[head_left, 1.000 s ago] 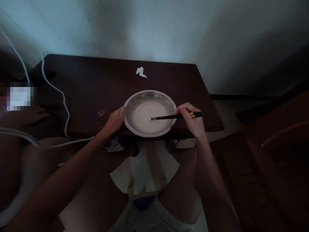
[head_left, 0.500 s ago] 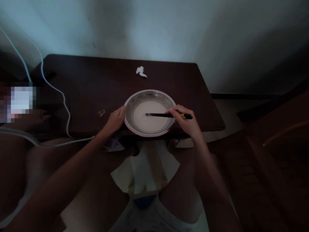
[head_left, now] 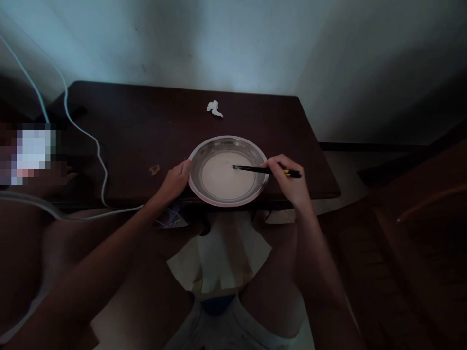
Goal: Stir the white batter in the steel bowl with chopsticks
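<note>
A round metal bowl stands at the front edge of the dark table, holding a milky white liquid. My left hand grips the bowl's left rim, its fingers partly hidden behind the wall. Closed around black chopsticks with yellow marks near the thick end, my right hand is at the bowl's right rim. The chopsticks slant over the bowl, and their tips meet the liquid near its middle; how deep they reach I cannot tell.
On the dark wooden table lie a crumpled white tissue and a small brown scrap. White cables run along the left side. Another person's hand, partly blurred out, is at far left. A pale wall rises behind.
My right hand and the chopsticks have shifted to the right, so the tips have moved from left of the liquid's middle to just right of it. My left hand keeps its grip on the bowl.
</note>
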`<move>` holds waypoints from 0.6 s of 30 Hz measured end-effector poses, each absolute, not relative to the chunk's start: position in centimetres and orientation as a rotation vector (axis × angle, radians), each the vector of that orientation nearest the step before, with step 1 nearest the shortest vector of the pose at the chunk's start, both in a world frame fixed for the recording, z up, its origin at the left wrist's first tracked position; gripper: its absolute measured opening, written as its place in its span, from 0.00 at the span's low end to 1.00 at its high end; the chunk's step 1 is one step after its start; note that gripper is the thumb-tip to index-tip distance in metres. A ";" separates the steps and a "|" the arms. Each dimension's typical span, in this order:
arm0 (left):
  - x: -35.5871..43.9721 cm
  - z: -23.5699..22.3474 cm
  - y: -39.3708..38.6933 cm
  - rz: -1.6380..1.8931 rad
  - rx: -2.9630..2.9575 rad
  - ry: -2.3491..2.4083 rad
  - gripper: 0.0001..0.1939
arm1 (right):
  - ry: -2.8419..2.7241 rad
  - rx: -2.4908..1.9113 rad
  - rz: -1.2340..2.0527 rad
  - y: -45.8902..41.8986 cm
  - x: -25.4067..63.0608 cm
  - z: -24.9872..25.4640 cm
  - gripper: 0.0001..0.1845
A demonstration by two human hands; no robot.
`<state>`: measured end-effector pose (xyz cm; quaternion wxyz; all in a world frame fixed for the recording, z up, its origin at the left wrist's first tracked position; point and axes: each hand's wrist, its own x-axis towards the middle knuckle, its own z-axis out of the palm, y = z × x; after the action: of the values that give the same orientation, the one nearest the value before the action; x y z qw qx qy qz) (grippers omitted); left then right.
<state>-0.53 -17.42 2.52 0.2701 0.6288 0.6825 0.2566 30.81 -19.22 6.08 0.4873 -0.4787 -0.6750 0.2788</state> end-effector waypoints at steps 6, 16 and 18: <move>-0.4 2.7 -17.5 0.716 1.659 1.834 0.22 | -1.659 -1.132 0.818 -19.3 30.7 5.9 0.14; -0.7 2.4 -17.5 0.693 1.686 1.847 0.24 | -1.559 -1.134 0.821 -19.3 30.9 6.0 0.17; -0.7 2.3 -17.5 0.720 1.692 1.829 0.25 | -1.691 -1.108 0.831 -19.3 30.3 6.0 0.15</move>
<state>-0.69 -17.47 2.27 0.2707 0.6281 0.6789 0.2672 30.31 -19.35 5.98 0.4598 -0.4501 -0.6869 0.3378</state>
